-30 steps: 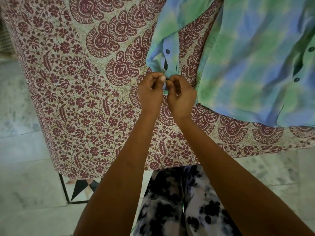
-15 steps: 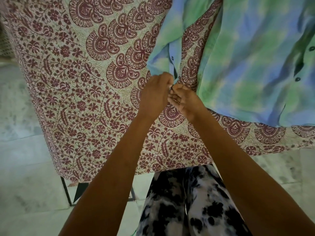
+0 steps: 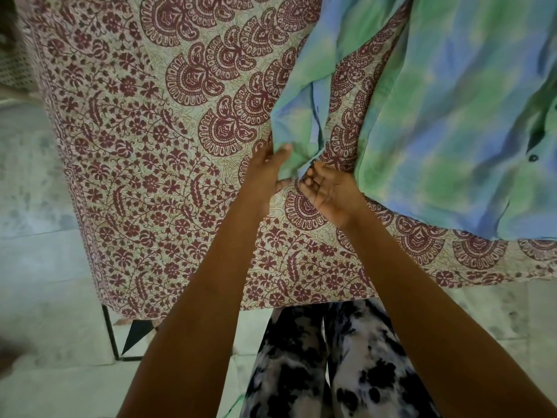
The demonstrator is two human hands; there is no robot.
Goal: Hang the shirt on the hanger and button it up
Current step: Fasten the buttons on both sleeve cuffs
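Here a large printed cloth [image 3: 168, 164], cream with dark red flowers and paisley shapes, covers a table and hangs down over its near edge. Under it there is a pale stone floor [image 3: 36, 267], and one dark table leg [image 3: 110, 333] shows at the lower left. The shirt [image 3: 452, 122], blue and green in soft checks, lies spread on the cloth at the upper right. One dark button [image 3: 533, 158] is visible on its right part. A long sleeve [image 3: 304, 95] of the shirt runs down and to the left, away from the body of the shirt, and it ends at the two hands near the middle of the view.

The left hand [image 3: 265, 168] pinches the end of the sleeve, with the thumb on top of the fabric. The right hand [image 3: 328, 188] is just beside it, palm turned upward, with the fingers curled; their tips touch the edge of the cuff. I cannot tell whether this hand really grips the fabric. The person's patterned trousers [image 3: 331, 366], black and white, show below the table edge.
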